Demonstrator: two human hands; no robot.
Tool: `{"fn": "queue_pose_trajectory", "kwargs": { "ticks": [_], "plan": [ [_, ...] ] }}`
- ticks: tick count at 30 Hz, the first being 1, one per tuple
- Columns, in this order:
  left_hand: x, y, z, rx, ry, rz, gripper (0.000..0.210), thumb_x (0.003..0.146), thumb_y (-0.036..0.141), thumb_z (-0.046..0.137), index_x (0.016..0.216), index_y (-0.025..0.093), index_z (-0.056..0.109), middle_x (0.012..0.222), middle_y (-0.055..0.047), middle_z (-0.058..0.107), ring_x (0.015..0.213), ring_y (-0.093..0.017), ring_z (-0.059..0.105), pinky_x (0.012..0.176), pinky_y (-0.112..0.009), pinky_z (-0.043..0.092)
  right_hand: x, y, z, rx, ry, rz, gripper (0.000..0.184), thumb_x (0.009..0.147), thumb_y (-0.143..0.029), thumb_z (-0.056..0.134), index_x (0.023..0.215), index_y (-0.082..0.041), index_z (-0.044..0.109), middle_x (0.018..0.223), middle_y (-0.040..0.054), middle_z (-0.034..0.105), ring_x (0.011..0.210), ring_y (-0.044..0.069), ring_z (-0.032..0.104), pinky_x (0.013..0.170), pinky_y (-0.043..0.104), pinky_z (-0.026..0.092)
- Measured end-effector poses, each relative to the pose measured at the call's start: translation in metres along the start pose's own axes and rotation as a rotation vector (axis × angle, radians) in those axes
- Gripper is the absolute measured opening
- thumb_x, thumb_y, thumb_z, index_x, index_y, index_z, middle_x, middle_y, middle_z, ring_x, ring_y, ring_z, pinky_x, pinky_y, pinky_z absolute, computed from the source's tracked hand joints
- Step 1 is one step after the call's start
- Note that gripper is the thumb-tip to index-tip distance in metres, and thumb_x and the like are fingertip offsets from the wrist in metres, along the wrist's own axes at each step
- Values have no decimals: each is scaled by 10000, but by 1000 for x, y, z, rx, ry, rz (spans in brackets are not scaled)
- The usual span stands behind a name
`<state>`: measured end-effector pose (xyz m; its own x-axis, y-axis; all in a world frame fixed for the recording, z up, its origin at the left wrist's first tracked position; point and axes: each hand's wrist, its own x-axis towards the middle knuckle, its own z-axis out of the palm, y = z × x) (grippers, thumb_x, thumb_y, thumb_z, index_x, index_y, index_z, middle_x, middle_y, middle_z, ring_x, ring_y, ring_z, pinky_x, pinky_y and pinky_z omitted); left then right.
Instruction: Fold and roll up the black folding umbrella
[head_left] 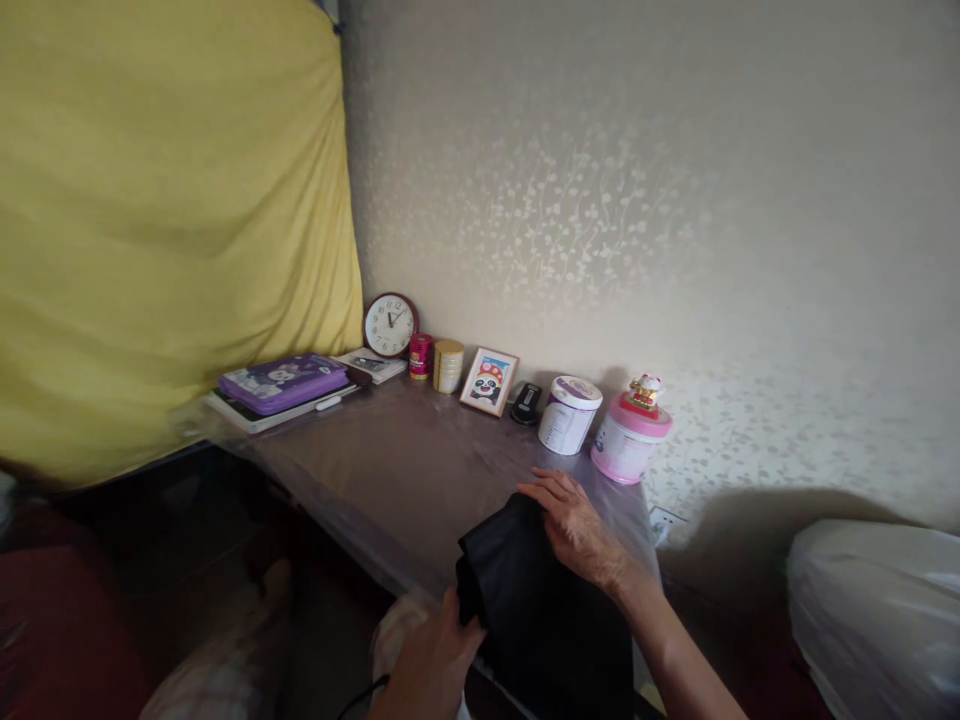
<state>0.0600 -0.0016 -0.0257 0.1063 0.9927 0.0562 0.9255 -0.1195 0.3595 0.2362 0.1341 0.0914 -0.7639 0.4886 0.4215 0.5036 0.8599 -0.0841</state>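
Note:
A dark black piece of folded fabric [559, 610], perhaps a bag, lies over the near right corner of the table; its exact kind cannot be made out. My left hand [442, 650] pinches its left edge, thumb on top and the other fingers mostly hidden. At its upper right, my right hand [574, 525] curls over the far edge, fingers together against the cloth. The lower end of the fabric runs out of sight at the bottom of the view.
Along the wall on the plastic-covered table [390, 460] stand a clock [391, 324], a red can [421, 356], a yellow-lidded jar [448, 367], a framed panda picture [489, 381], a white tub [570, 418] and a pink tub [628, 440]. A purple case [283, 382] lies left.

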Motion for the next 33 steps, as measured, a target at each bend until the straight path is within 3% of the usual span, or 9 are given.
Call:
{"fn": "queue_pose_trajectory", "kwargs": {
  "ticks": [4,8,12,15,19,23,30,33],
  "plan": [
    [-1,2,-10,14,-42,42,516,806,153,394,1268,376,456,1254,-57,505,790,-187,614,674,-297,482,-25,5,-15,-36,37,55,395,759,-15,405,1031,-214,610,1010,76,613,1093,233,496,902,440,431],
    [-1,2,-15,76,-60,-6,559,759,96,378,1257,337,462,1229,-72,516,774,-201,606,639,-312,460,-76,11,-27,-13,107,138,237,820,-84,428,904,-221,602,966,70,605,1108,245,490,901,426,435],
    [-3,-3,-12,84,-58,4,570,759,117,396,1301,294,400,1191,-91,531,796,-205,604,667,-328,453,-124,15,-12,-2,98,199,174,860,-154,442,891,-231,595,959,71,613,1081,242,520,882,400,461],
    [-4,-5,-9,92,-77,-19,579,785,161,410,1349,274,336,1198,-113,528,855,-222,605,727,-349,450,-140,14,5,12,49,239,194,873,-153,412,876,-222,593,978,83,615,1058,235,544,855,374,481],
    [-5,-7,-9,73,-108,-53,576,816,246,424,1377,247,297,1272,-139,482,989,-266,578,820,-386,435,-139,6,15,18,-61,256,238,876,-140,365,872,-218,590,966,80,617,1007,221,573,831,365,491],
    [-5,-4,-15,59,-113,-75,592,794,244,439,1371,243,308,1313,-154,436,994,-264,578,828,-387,434,-131,1,14,39,-188,271,287,846,-97,340,861,-223,598,884,56,630,912,200,610,788,342,508],
    [-3,2,-29,-100,-49,-32,554,778,329,465,1315,224,370,1314,-97,445,1085,-239,510,885,-346,411,-118,5,6,-20,-42,297,274,866,-134,377,996,-236,595,1082,59,617,998,188,597,860,323,494],
    [-2,2,-27,-80,-48,-70,544,778,268,460,1313,231,367,1302,-83,466,1068,-232,522,892,-351,403,-106,4,5,-41,-81,245,253,864,-135,382,934,-235,603,963,42,646,903,175,623,791,301,519]
  ]
}}
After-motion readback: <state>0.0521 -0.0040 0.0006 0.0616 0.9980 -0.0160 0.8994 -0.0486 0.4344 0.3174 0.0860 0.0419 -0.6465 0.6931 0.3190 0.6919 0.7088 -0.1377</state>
